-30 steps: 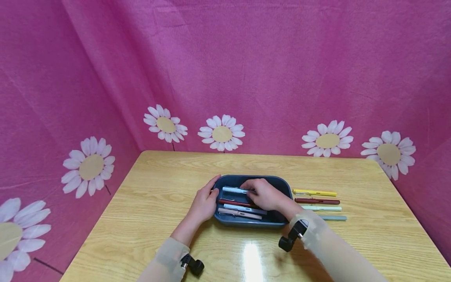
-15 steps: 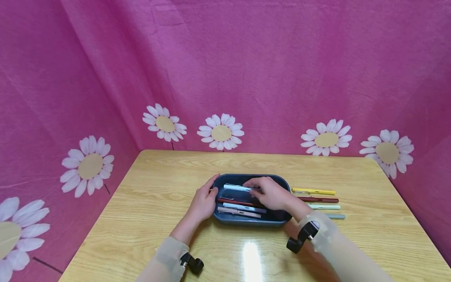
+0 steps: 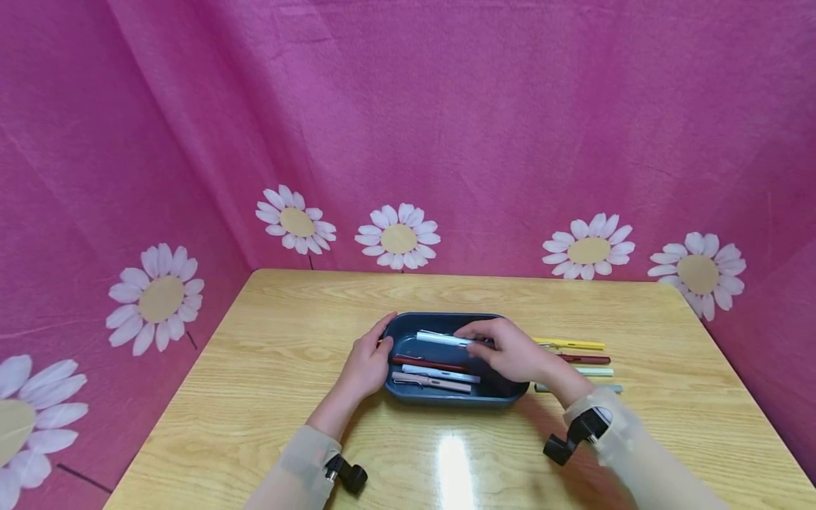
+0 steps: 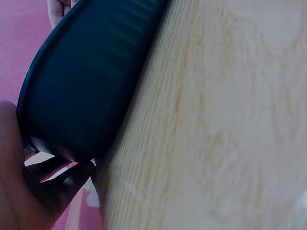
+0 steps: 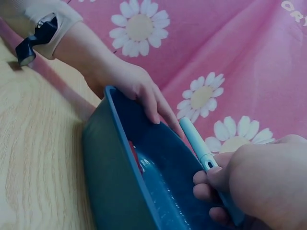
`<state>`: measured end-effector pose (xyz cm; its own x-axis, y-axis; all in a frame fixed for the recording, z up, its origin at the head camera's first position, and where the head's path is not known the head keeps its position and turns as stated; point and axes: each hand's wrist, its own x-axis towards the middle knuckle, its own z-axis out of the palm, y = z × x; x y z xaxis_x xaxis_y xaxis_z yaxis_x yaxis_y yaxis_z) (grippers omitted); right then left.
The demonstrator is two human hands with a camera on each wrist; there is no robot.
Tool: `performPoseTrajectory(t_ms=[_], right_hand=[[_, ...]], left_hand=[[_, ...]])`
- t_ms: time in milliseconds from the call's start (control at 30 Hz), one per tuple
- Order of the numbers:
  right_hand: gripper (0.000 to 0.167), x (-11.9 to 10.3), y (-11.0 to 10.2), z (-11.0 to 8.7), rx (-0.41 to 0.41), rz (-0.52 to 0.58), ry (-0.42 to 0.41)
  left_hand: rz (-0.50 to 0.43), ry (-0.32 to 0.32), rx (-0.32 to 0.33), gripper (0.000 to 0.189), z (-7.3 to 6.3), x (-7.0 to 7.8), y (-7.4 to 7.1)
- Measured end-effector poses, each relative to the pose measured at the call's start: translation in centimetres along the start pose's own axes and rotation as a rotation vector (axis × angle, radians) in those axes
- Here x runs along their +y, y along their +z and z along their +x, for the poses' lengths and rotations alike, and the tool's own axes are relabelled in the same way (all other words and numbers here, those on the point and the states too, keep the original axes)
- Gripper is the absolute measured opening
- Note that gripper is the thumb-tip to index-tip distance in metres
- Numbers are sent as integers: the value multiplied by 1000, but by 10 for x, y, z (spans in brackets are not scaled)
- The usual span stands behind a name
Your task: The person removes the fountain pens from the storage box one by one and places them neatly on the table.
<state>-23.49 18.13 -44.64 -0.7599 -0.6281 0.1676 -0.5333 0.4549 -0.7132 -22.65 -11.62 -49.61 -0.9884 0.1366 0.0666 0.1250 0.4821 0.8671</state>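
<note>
In the head view my left hand (image 3: 366, 365) grips the left end of a dark blue box (image 3: 455, 401), thumb at the rim. The left wrist view shows its fingers (image 4: 62, 189) against the outside of the box end. My right hand (image 3: 510, 348) pinches a pale blue pen (image 3: 443, 338) over the back part of the box. In the right wrist view this pen (image 5: 195, 139) slants up from the fingers, its capped end free. Inside the box lie a dark red pen (image 3: 430, 364), a light blue pen (image 3: 440, 374) and a beige-pink pen (image 3: 432, 383).
Right of the box, partly behind my right arm, lie a yellow pen (image 3: 576, 344), a dark red pen (image 3: 589, 359), a pale green pen (image 3: 594, 371) and a grey-blue pen (image 3: 612, 388). The wooden table (image 3: 306, 304) meets a pink flowered curtain (image 3: 484, 156).
My right hand has moved to the right, and the pale blue pen has shifted right and slightly up with it. My left hand stays at the box's left end.
</note>
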Motion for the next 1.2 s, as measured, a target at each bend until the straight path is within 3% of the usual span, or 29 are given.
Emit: performPoseTrajectory(t_ms=[567,1200], right_hand=[[31,2,-25,-38,23,47,133],[31,2,-47,-81,139,17,50]], left_hand=[[20,5,2,50,0,1,-1],[28,6,8,50,1,-1,0]])
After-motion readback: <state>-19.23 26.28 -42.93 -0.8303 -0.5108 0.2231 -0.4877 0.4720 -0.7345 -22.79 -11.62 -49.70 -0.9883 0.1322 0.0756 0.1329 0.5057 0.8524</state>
